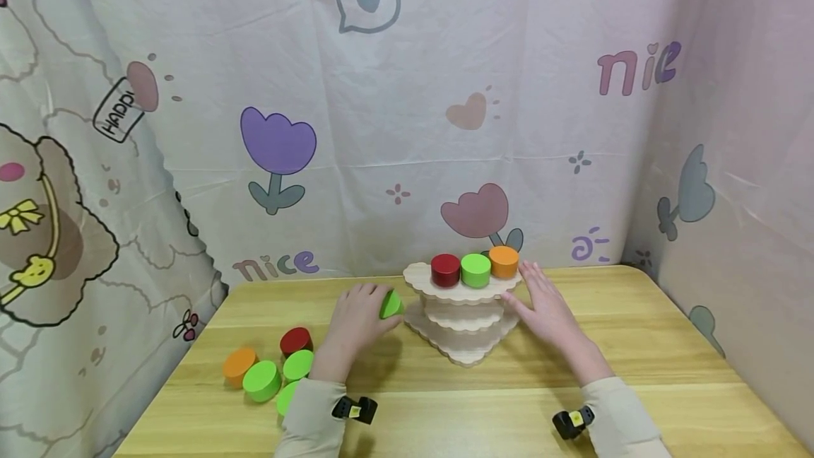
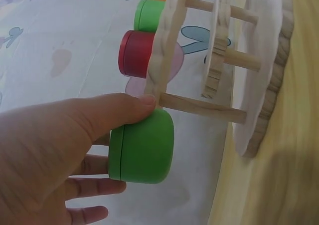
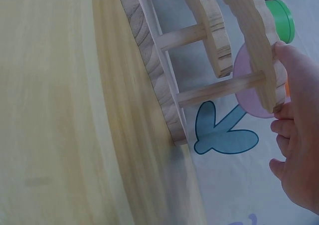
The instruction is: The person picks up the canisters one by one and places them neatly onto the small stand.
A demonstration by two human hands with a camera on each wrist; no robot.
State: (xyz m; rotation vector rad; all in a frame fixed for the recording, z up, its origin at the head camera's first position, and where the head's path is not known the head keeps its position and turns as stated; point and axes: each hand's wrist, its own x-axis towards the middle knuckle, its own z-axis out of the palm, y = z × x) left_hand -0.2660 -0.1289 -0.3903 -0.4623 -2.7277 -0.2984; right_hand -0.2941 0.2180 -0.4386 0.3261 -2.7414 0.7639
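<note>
My left hand (image 1: 360, 320) pinches a small green round lidded tin (image 2: 144, 147) between thumb and fingers, just off the left end of a wooden tiered stand (image 1: 467, 294). In the left wrist view that tin overlaps the end of the top shelf. On this scalloped top shelf stand a red tin (image 1: 445, 271), another green tin (image 1: 475, 271) and an orange tin (image 1: 504, 262) in a row. At the stand's right end, my right hand (image 1: 553, 313) holds the top shelf, thumb at its front edge and fingers along the end, close to the orange tin.
Left of my left forearm, loose tins lie grouped on the wooden table (image 1: 483, 415): an orange tin (image 1: 240, 366), a red tin (image 1: 296, 342) and several green tins (image 1: 262, 382), one partly hidden by the sleeve. A printed cloth (image 1: 381, 126) hangs behind the table and along its sides.
</note>
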